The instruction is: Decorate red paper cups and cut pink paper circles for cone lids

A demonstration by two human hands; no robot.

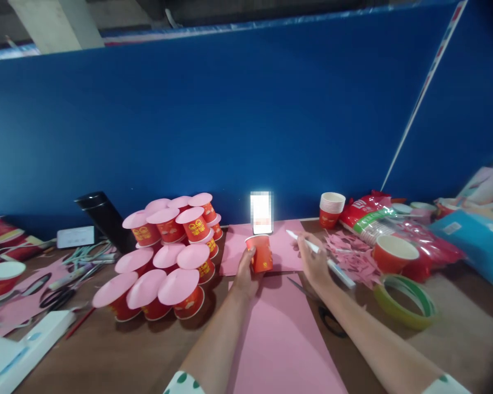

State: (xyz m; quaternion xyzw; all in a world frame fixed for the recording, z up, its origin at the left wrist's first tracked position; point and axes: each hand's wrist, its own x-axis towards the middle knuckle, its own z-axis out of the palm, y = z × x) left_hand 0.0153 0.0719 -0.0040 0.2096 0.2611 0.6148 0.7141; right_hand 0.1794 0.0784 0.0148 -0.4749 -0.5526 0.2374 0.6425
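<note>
My left hand is wrapped round a red paper cup, held over pink paper. To its right, my right hand grips a white marker, its tip pointing left and up toward the cup but apart from it. Pink paper sheets lie under and in front of both hands. Behind the cup stands a phone with a bright, blurred screen. Scissors lie partly hidden beneath my right forearm. A second white pen rests beside my right hand.
At left, several red cups with pink paper discs are stacked. A black bottle and a power strip stand farther left. At right are pink scraps, stacked cups, a tape roll and plastic bags. A blue partition rises behind.
</note>
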